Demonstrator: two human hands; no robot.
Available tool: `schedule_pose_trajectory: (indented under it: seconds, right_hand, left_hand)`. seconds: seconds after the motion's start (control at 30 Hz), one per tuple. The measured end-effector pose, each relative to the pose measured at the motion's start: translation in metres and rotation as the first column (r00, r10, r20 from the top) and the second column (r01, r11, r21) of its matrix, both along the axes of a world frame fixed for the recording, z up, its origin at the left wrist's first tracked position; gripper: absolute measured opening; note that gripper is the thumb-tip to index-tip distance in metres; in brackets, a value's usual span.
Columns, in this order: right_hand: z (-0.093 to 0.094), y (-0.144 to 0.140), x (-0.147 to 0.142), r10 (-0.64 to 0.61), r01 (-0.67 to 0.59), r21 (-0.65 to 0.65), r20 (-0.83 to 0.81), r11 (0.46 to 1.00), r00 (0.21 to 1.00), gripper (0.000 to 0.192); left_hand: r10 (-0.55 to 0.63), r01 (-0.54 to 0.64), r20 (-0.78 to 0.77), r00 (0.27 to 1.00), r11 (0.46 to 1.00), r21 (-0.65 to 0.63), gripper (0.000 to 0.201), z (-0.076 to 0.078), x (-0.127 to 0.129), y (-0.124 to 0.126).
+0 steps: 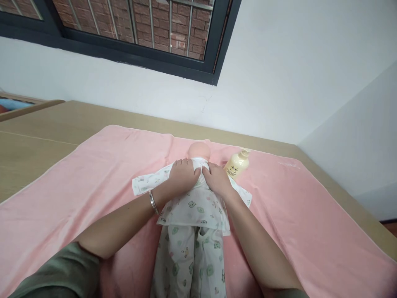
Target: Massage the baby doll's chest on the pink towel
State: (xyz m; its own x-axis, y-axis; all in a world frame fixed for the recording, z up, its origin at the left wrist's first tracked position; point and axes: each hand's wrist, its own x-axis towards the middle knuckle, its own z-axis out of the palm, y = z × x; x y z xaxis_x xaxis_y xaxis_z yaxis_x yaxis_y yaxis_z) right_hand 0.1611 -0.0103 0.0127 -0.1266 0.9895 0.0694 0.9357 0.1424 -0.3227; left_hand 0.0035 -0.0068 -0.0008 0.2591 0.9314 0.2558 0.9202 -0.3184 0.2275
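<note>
A baby doll lies on its back, its round pinkish head (199, 150) pointing away from me. It wears a white printed baby shirt (198, 209) and matching trousers (182, 252). My left hand (182, 177) is closed on the shirt at the chest and shoulder on the left, thumb toward the middle. Opposite it, my right hand (218, 179) grips the shirt's other side near the collar. The two thumbs almost meet below the neck. Both sleeves stretch outward, and the hands hide much of the upper chest. The doll's face cannot be made out.
Beside the right hand, a pale yellow pump bottle (237, 164) leans at a tilt. A pink blanket (297, 219) lies under everything, over a wooden surface (58, 124). Behind stand a white wall (263, 95) and a dark-framed barred window (139, 51).
</note>
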Motion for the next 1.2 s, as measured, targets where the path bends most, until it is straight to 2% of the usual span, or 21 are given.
schedule_pose_trajectory:
  seconds: [0.17, 0.63, 1.2]
  right_hand:
    - [-0.0006, -0.0008, -0.0001, 0.006, -0.006, 0.014, 0.005, 1.0, 1.0, 0.042]
    - [-0.0034, 0.0015, 0.0011, 0.011, -0.01, 0.017, -0.016, 1.0, 1.0, 0.04]
    - [-0.006, 0.0034, 0.0056, 0.009, -0.009, -0.004, -0.028, 1.0, 1.0, 0.045]
  left_hand:
    - [0.024, -0.024, -0.037, 0.999, 1.0, -0.015, 0.037, 0.0021, 0.0013, -0.0022]
    - [0.041, -0.041, -0.006, 0.999, 0.999, -0.002, 0.034, 0.003, 0.0019, -0.0042]
    - [0.026, -0.026, 0.003, 1.0, 1.0, 0.006, 0.034, -0.0018, 0.0013, -0.0027]
